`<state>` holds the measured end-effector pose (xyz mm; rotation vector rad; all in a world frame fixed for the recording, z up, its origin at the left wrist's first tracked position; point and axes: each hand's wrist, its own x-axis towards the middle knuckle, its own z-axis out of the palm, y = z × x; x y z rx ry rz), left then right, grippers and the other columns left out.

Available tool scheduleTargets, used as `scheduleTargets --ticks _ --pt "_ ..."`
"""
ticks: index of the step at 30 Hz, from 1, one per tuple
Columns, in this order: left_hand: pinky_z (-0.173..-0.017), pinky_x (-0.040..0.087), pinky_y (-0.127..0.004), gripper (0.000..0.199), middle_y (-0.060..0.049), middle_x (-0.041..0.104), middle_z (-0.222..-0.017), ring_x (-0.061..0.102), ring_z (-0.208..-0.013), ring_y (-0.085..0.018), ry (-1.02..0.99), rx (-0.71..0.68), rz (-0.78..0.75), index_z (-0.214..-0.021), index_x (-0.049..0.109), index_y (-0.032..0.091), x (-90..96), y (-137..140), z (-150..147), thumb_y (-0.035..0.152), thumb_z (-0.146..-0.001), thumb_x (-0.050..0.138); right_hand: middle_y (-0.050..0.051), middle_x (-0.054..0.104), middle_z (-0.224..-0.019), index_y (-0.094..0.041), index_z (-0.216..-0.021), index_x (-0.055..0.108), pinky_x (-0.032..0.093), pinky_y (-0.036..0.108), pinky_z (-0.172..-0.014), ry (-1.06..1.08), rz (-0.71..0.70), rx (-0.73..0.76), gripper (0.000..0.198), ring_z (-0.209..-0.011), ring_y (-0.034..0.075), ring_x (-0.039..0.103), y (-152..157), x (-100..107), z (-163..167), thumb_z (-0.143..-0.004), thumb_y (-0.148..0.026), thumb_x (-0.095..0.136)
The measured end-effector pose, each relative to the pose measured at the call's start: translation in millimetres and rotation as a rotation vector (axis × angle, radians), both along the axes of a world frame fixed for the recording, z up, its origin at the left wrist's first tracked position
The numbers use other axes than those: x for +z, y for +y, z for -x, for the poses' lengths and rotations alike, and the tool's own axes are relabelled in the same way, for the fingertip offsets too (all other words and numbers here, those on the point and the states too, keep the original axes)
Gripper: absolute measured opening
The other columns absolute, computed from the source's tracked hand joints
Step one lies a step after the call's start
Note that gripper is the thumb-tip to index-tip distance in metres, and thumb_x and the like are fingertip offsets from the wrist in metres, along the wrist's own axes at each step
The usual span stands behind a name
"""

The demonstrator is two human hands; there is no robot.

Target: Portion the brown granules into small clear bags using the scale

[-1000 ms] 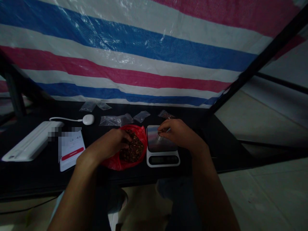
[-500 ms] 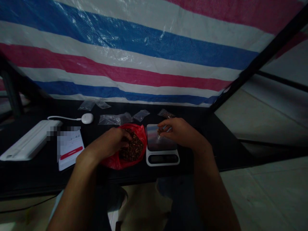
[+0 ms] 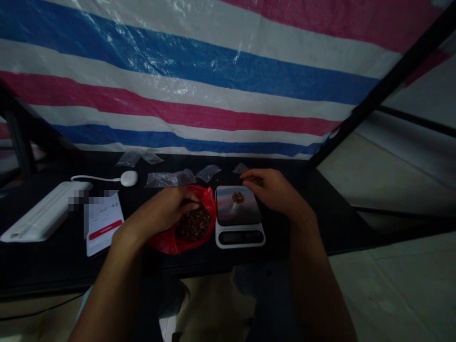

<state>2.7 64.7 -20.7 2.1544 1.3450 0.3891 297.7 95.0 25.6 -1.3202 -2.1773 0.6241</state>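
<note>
Many grainy brown kernels (image 3: 194, 226) fill the crinkled red bag (image 3: 169, 242) that our left hand (image 3: 171, 203), fingers narrowed, dips into; we cannot tell its hold. Right of that hand, a metal-topped scale (image 3: 242, 217) bears a small heap (image 3: 237, 197). Our right hand (image 3: 272, 188) curls by its far edge, grip hidden; black tabletop (image 3: 331, 206) runs rightward.

A makeshift booth for small hand work was suggested, though whether it was set up in a home or a workshop could not be told. A narrow black table (image 3: 331, 216) was backed by a striped plastic sheet (image 3: 199, 80) and flanked by dark bars (image 3: 378, 92). A digital scale (image 3: 239, 218) was placed on it; pale floor tiles (image 3: 388, 285) were seen alongside.
</note>
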Motion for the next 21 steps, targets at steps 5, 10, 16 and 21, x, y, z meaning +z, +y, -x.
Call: scheduleTargets --ticks 5,10,16,21 --pt "-0.083 0.054 -0.031 0.028 -0.003 0.082 -0.106 0.076 -0.096 -0.024 0.087 0.033 -0.199 -0.104 0.080 0.026 24.6 34 -25 0.025 -0.096 0.053 0.009 0.082 -0.106 -0.015 -0.110 0.079 0.057 0.030 -0.079 0.011 -0.027 -0.025 0.022 -0.090 0.021 0.076 8 -4 -2 -0.094 -0.014 0.063" --pt "-0.089 0.055 -0.032 0.035 -0.008 0.079 -0.121 0.074 -0.112 -0.027 0.469 -0.072 -0.221 -0.115 0.079 0.025 27.0 89 -68 0.013 -0.091 0.056 0.008 0.082 -0.103 -0.015 -0.107 0.079 0.056 0.030 -0.077 0.031 -0.011 -0.032 0.020 -0.087 0.020 0.075 8 -3 -1 -0.094 -0.014 0.063" --pt "-0.086 0.056 -0.032 0.027 -0.012 0.080 -0.112 0.076 -0.104 -0.027 0.525 -0.084 -0.218 -0.096 0.081 0.020 7.7 108 -81 0.012 -0.090 0.056 0.008 0.082 -0.101 -0.015 -0.107 0.078 0.055 0.029 -0.076 0.057 0.020 -0.040 0.019 -0.087 0.020 0.076 6 -3 -4 -0.094 -0.016 0.064" --pt "-0.090 0.053 -0.026 0.027 -0.004 0.080 -0.115 0.074 -0.106 -0.020 0.344 -0.174 -0.246 -0.113 0.078 0.024 18.1 96 -73 0.023 -0.098 0.056 0.007 0.082 -0.098 -0.015 -0.106 0.078 0.055 0.029 -0.075 0.039 -0.008 -0.045 0.019 -0.084 0.019 0.075 6 0 -9 -0.094 -0.017 0.065"
